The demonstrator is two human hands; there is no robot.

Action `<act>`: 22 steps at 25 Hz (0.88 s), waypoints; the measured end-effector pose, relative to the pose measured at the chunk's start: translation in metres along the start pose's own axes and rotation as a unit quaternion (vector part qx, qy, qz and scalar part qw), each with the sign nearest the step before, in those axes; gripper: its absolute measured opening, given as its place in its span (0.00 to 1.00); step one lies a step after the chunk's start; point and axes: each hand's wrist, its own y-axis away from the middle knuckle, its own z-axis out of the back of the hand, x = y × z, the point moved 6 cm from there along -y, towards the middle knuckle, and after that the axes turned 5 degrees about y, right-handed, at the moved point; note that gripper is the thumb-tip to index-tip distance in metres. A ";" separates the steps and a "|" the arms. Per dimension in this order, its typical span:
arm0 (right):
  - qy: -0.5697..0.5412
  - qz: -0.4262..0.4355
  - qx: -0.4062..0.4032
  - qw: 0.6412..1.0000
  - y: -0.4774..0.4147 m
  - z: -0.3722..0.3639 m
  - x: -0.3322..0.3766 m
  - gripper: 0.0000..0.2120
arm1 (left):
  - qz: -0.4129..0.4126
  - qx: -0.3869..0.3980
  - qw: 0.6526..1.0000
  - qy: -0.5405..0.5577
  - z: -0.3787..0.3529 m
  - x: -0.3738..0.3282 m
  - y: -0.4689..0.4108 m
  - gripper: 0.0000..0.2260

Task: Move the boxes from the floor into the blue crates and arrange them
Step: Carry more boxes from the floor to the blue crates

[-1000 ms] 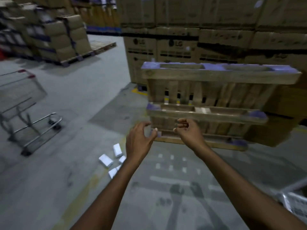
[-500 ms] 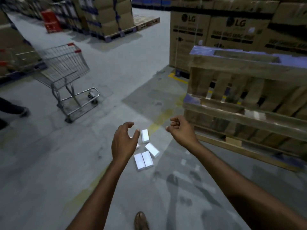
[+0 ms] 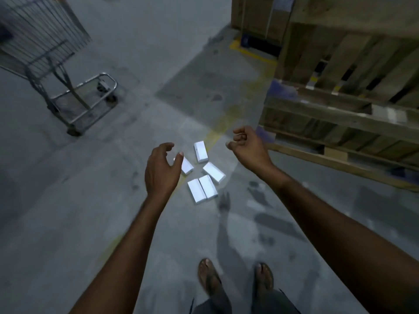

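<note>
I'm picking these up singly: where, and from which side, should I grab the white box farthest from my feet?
Probably pinch the farthest white box across its two long sides, coming from above. It lies flat on the floor, with bare floor along both long edges.

One head-worn wide-angle camera looks forward and steeply down at the floor [image 3: 68,211]. Wearer's feet [image 3: 209,279] at bottom edge, boxes [image 3: 205,185] just ahead, fairly near.
</note>
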 end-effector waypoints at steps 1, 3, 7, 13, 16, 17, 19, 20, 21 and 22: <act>0.004 0.003 0.001 1.000 -0.009 -0.007 -0.008 0.22 | 0.009 -0.003 1.000 0.002 -0.009 0.013 0.002 0.15; 0.017 0.007 0.001 1.000 -0.022 -0.018 -0.025 0.20 | 0.030 -0.010 0.999 0.002 -0.030 0.036 0.011 0.14; 0.046 0.024 0.047 0.998 -0.034 -0.050 -0.070 0.19 | 0.078 -0.028 0.997 -0.005 -0.085 0.087 0.051 0.14; 0.076 0.058 0.116 0.989 -0.055 -0.134 -0.197 0.19 | 0.130 -0.020 0.991 -0.030 -0.203 0.195 0.095 0.13; 0.096 0.074 0.121 0.985 -0.076 -0.195 -0.271 0.20 | 0.135 -0.011 0.990 -0.038 -0.266 0.270 0.100 0.14; 0.100 0.079 0.120 0.985 -0.083 -0.217 -0.296 0.21 | 0.132 -0.009 0.990 -0.041 -0.287 0.297 0.099 0.15; 0.107 0.088 0.121 0.983 -0.098 -0.264 -0.348 0.22 | 0.124 -0.004 0.991 -0.046 -0.331 0.353 0.098 0.16; 0.113 0.095 0.124 0.981 -0.108 -0.290 -0.375 0.23 | 0.118 0.000 0.992 -0.047 -0.355 0.384 0.098 0.16; 0.121 0.100 0.129 0.979 -0.118 -0.314 -0.400 0.23 | 0.113 0.003 0.992 -0.049 -0.377 0.410 0.097 0.17; 0.130 0.106 0.134 0.977 -0.128 -0.335 -0.423 0.24 | 0.109 0.006 0.993 -0.052 -0.396 0.434 0.094 0.18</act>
